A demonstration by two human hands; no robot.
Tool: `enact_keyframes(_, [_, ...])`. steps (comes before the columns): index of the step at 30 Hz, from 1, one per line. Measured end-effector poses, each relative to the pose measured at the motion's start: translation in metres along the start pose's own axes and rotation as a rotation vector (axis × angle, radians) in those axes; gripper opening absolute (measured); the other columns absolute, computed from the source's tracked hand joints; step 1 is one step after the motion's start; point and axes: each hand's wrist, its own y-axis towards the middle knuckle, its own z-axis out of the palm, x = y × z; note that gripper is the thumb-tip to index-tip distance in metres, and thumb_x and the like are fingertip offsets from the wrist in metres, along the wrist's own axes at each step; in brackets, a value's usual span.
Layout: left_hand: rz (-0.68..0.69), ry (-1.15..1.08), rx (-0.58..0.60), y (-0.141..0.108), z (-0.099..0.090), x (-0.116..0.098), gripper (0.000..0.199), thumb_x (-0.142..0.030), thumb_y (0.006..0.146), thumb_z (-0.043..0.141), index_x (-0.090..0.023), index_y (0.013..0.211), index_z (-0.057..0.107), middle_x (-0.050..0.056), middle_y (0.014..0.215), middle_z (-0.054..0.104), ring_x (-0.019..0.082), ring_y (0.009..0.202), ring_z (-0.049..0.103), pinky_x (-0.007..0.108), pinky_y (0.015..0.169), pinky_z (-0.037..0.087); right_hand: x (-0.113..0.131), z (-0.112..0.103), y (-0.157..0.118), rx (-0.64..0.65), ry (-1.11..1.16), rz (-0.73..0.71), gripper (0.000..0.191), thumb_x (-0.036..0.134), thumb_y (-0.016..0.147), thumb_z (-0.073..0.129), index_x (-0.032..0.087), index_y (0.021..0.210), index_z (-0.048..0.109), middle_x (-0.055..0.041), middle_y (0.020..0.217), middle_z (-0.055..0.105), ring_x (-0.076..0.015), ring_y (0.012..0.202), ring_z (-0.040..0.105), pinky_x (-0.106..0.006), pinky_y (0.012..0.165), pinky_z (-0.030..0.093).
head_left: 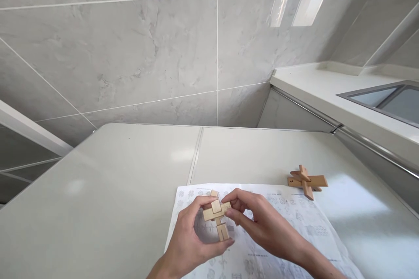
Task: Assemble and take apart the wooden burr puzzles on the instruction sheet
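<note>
Between my two hands is a partly interlocked puzzle of pale wooden blocks, held above a printed paper sheet. My left hand grips it from the left, with the thumb under the lowest block and the fingers near the top one. My right hand pinches the block end on the right side between thumb and fingertips. A dark line marks the face of the lowest block. Part of the puzzle is hidden behind the fingers.
The creased instruction sheet with small diagrams lies on the white table. A darker wooden interlocking puzzle marked "2" stands at the sheet's far right edge. Beyond are a grey tiled wall and a counter with a sink.
</note>
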Motion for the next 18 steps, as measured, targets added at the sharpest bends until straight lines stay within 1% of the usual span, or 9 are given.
enact_keyframes(6, [-0.017,0.005,0.014,0.0012,-0.0018,-0.0032,0.056,-0.029,0.071,0.095,-0.031,0.119,0.066,0.002,0.108,0.078,0.027,0.099,0.076,0.041,0.089,0.064,-0.0026,0.0012,0.0014,-0.017,0.011,-0.010,0.015,0.034,0.107,0.060,0.025,0.104,0.071,0.0016,0.083,0.069,-0.0182,0.077,0.061,-0.031,0.072,0.047])
enact_keyframes(8, [-0.026,0.006,0.017,0.0015,-0.0021,-0.0024,0.056,-0.030,0.071,0.095,-0.031,0.120,0.066,0.003,0.111,0.078,0.028,0.101,0.076,0.043,0.092,0.064,-0.0038,0.0026,0.0026,-0.034,0.013,-0.008,0.015,0.034,0.106,0.060,0.024,0.103,0.071,0.0010,0.083,0.069,-0.0186,0.077,0.061,-0.031,0.072,0.047])
enact_keyframes(12, [-0.029,0.006,0.008,0.0014,-0.0025,0.0008,0.060,-0.030,0.071,0.095,-0.032,0.122,0.066,0.004,0.121,0.078,0.030,0.110,0.075,0.046,0.101,0.061,-0.0057,0.0063,0.0033,-0.063,0.030,-0.016,0.017,0.037,0.106,0.061,0.024,0.104,0.072,-0.0001,0.084,0.071,-0.0192,0.077,0.061,-0.032,0.072,0.047])
enact_keyframes(18, [-0.014,-0.011,0.005,0.0024,-0.0027,0.0020,0.058,-0.029,0.072,0.094,-0.031,0.123,0.066,0.005,0.122,0.078,0.030,0.111,0.074,0.046,0.101,0.061,-0.0070,0.0073,0.0026,-0.080,0.055,-0.028,0.014,0.034,0.105,0.062,0.025,0.108,0.073,0.0007,0.085,0.072,-0.0195,0.079,0.063,-0.032,0.075,0.048])
